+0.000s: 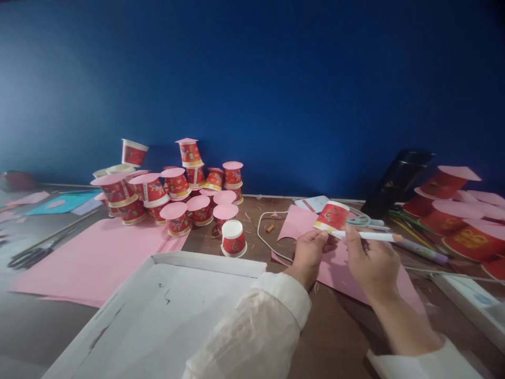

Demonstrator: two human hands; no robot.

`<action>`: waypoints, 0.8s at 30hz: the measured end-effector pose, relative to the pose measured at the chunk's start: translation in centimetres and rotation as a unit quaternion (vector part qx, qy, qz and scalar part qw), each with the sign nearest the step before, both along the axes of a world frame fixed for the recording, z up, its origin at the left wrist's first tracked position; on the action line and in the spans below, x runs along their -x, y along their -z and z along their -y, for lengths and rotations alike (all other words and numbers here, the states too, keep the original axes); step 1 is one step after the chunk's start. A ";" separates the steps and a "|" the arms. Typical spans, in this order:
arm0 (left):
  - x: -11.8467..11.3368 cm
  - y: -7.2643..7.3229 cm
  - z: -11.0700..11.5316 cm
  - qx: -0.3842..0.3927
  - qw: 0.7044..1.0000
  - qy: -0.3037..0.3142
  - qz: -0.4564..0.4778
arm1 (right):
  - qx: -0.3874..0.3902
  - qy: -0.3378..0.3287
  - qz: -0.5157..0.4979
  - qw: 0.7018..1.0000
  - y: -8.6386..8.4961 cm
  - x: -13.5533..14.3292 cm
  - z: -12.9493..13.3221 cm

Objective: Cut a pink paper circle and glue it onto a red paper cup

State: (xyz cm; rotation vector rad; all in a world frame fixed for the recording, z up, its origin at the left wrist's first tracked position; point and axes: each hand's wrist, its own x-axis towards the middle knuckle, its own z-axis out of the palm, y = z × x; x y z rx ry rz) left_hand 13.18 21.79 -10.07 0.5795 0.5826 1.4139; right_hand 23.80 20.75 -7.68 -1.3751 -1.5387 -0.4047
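Note:
A red printed paper cup (333,215) with a pale rim is held by its lower edge in my left hand (310,258), whose thumb and fingers are closed on it. The cup is tilted over a sheet of pink paper (343,271). In my right hand (373,268) lies a slim white pen (376,237) with a tan end, pinched between thumb and fingers. Its tip points left and is close to the cup's lower edge; whether it touches, I cannot tell.
Red cups topped with pink discs (175,211) are stacked at left, more (471,237) at far right. A white box lid (169,300) lies in front of pink sheets (90,258) and scissors (37,255). A black bottle (394,181) leans near a cable (258,229).

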 end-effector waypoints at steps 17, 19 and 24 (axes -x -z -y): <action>0.0 0.1 -0.2 -0.003 1.000 0.004 0.001 | 0.043 0.012 -0.044 0.998 -0.4 0.1 0.2; 0.0 0.1 -0.2 0.001 1.000 0.003 0.001 | 0.034 0.018 -0.045 0.998 -0.4 0.0 0.1; 0.0 0.0 -0.1 -0.003 1.000 0.005 -0.001 | 0.037 0.004 -0.045 0.998 -0.3 0.0 0.1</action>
